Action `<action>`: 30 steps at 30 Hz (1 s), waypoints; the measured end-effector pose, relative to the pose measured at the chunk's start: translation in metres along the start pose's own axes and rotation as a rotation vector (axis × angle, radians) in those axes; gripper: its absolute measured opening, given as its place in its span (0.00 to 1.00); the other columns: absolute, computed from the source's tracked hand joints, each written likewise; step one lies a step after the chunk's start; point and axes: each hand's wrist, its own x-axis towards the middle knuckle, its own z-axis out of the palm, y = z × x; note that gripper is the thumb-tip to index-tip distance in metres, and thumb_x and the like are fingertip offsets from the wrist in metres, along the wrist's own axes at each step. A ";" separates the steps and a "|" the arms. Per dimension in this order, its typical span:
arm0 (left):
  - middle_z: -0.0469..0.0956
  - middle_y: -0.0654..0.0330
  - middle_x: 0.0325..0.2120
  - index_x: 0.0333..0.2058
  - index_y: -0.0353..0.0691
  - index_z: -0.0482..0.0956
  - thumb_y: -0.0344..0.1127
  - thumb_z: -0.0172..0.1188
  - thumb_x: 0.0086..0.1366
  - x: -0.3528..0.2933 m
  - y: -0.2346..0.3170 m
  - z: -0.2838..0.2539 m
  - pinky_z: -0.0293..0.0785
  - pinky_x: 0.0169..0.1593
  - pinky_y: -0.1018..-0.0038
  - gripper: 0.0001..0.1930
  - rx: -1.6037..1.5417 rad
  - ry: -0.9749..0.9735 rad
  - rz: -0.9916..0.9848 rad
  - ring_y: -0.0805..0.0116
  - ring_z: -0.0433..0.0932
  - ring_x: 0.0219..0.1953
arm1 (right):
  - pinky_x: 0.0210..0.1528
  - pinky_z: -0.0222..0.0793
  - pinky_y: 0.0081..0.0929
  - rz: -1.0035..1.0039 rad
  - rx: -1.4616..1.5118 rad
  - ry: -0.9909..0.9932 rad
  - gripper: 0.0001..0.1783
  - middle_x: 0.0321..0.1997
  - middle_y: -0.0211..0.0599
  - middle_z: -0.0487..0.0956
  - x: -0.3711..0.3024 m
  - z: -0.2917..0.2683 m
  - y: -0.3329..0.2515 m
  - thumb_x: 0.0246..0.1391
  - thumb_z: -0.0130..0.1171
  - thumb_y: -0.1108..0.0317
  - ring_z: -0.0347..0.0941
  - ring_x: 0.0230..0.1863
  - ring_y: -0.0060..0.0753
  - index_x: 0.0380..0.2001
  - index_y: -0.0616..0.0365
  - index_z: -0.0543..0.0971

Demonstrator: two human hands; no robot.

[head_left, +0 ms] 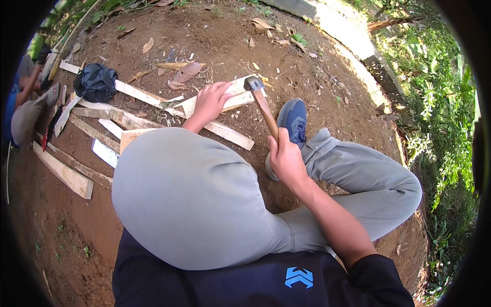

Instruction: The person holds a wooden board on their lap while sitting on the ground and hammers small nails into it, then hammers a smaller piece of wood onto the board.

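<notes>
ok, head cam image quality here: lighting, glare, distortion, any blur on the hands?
Head view: strong fisheye with black corners, and the concrete edge bows. Sun blows out that concrete and the foliage at right; the dirt is in softer shade. Left hand on the wood strip and right hand on the hammer are sharp, with no motion blur. The raised knee hides the centre ground.

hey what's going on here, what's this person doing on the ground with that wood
A person sits on bare dirt working on wooden slats. The left hand presses down on a pale slat lying across others, while the right hand grips the wooden handle of a hammer, whose metal head rests at the slat's far end. More slats lie scattered to the left, beside a black plastic bag. Another person sits at the left edge. Whether a nail is there cannot be seen.
</notes>
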 end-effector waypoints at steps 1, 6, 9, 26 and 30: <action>0.76 0.60 0.61 0.65 0.57 0.77 0.49 0.57 0.74 -0.003 -0.001 0.000 0.60 0.68 0.55 0.22 -0.008 -0.012 -0.012 0.56 0.71 0.64 | 0.34 0.72 0.69 -0.041 0.079 0.070 0.13 0.27 0.68 0.79 -0.005 -0.003 -0.007 0.72 0.50 0.62 0.78 0.33 0.77 0.45 0.60 0.64; 0.76 0.61 0.61 0.65 0.57 0.77 0.48 0.58 0.74 0.003 0.002 -0.004 0.61 0.67 0.56 0.23 0.011 -0.034 -0.015 0.56 0.72 0.63 | 0.33 0.71 0.69 0.010 -0.023 0.006 0.13 0.26 0.69 0.79 0.007 0.004 0.010 0.72 0.51 0.61 0.77 0.32 0.77 0.44 0.60 0.64; 0.77 0.61 0.60 0.65 0.56 0.77 0.48 0.57 0.75 0.007 0.002 -0.003 0.62 0.65 0.57 0.22 0.026 0.033 0.045 0.56 0.73 0.60 | 0.32 0.72 0.68 0.036 -0.018 0.060 0.13 0.25 0.68 0.79 0.008 0.006 0.013 0.72 0.52 0.61 0.78 0.31 0.76 0.45 0.60 0.65; 0.71 0.53 0.63 0.74 0.54 0.60 0.54 0.75 0.53 -0.001 0.016 -0.026 0.59 0.70 0.58 0.51 0.137 -0.180 0.035 0.54 0.68 0.66 | 0.36 0.70 0.66 0.083 0.007 -0.032 0.16 0.26 0.65 0.79 -0.001 -0.030 0.000 0.73 0.51 0.54 0.78 0.34 0.76 0.47 0.56 0.69; 0.70 0.52 0.64 0.73 0.49 0.61 0.46 0.79 0.45 0.003 0.013 -0.022 0.61 0.70 0.55 0.55 0.061 -0.186 -0.032 0.50 0.67 0.67 | 0.34 0.69 0.59 0.113 0.100 0.056 0.16 0.26 0.65 0.79 0.000 -0.028 0.009 0.73 0.53 0.55 0.77 0.33 0.74 0.47 0.58 0.71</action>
